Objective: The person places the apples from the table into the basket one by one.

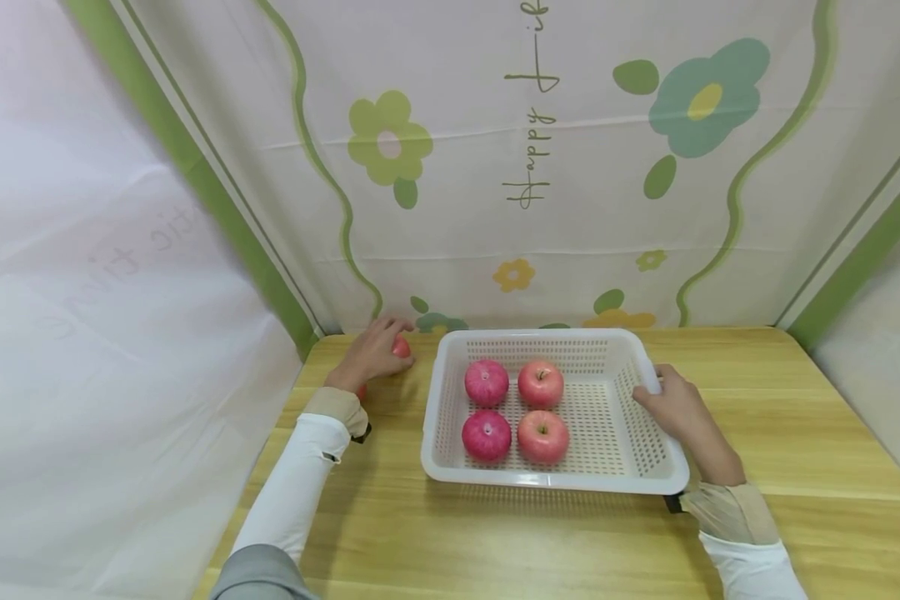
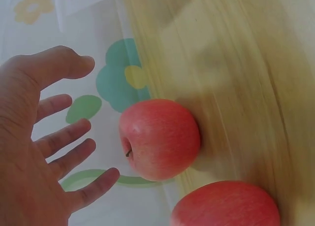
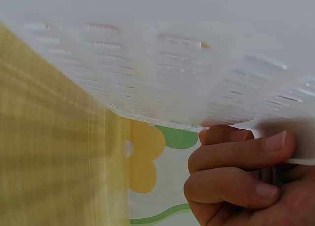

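Observation:
My right hand (image 1: 675, 404) grips the right rim of a white plastic basket (image 1: 551, 480), thumb over the edge. In the right wrist view its fingers (image 3: 231, 154) curl beneath the rim, beside the slotted wall. Inside the basket sit two pink-red apples (image 1: 541, 384) and, left of them, two deep magenta round fruits (image 1: 487, 383). At the table's far left, my left hand (image 1: 371, 354) reaches over a red apple (image 1: 401, 347). The left wrist view shows its fingers spread, apart from that apple (image 2: 160, 140). A second loose apple (image 2: 229, 206) lies closer, mostly hidden by the wrist in the head view.
The wooden table (image 1: 555, 546) stretches around the basket. A white curtain (image 1: 457, 225) with printed flowers stands along its back edge, with pale side walls (image 1: 120, 333) at left and right. The basket's left rim stands near the left hand.

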Motion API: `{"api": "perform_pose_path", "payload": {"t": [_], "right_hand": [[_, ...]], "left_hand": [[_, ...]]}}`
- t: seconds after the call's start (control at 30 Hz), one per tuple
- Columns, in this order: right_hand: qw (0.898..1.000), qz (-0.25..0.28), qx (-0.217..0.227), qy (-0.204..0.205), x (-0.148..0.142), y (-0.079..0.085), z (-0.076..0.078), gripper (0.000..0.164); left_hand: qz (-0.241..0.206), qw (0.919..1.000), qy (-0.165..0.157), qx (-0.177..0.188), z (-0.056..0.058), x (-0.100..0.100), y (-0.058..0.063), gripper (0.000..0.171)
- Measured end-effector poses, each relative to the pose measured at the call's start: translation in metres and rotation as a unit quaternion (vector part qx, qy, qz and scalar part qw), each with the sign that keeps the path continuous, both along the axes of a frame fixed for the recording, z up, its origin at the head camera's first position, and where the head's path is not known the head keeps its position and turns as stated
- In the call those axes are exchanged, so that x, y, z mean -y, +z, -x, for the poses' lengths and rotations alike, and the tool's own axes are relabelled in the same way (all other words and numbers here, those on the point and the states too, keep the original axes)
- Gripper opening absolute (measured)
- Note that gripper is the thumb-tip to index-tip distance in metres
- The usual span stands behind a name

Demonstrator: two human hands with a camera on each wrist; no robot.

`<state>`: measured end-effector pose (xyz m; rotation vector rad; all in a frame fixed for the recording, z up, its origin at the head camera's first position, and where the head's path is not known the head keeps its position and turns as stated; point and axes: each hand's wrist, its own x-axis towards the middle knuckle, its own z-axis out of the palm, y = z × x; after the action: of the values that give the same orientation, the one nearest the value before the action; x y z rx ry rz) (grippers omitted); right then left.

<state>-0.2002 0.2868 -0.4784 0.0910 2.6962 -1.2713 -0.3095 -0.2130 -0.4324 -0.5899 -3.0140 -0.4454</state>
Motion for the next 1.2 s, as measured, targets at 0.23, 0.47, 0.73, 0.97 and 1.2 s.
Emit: {"api": "perform_pose_path", "payload": {"t": [0.23, 0.47, 0.73, 0.97, 1.2], "right_hand": [[1.000, 0.000, -0.008, -0.001, 0.001, 0.000, 0.001, 0.072], [1.000, -0.002, -0.008, 0.000, 0.001, 0.001, 0.000, 0.073], [1.000, 0.001, -0.001, 0.000, 0.000, -0.003, 0.001, 0.074], [1.000, -0.003, -0.001, -0.003, -0.001, -0.003, 0.001, 0.073], [1.000, -0.002, 0.000, -0.003, 0.000, -0.002, 0.002, 0.073]], "left_hand": [[-0.001, 0.9998, 0.020, 0.010, 0.003, 0.001, -0.004, 0.058], [0.002, 0.9997, 0.024, 0.008, 0.005, 0.002, -0.008, 0.058], [-0.013, 0.9991, 0.040, 0.011, 0.007, 0.008, -0.016, 0.059], [-0.027, 0.9984, 0.048, 0.010, 0.011, 0.010, -0.023, 0.061], [-0.032, 0.9980, 0.053, 0.011, 0.016, 0.011, -0.029, 0.064]]}}
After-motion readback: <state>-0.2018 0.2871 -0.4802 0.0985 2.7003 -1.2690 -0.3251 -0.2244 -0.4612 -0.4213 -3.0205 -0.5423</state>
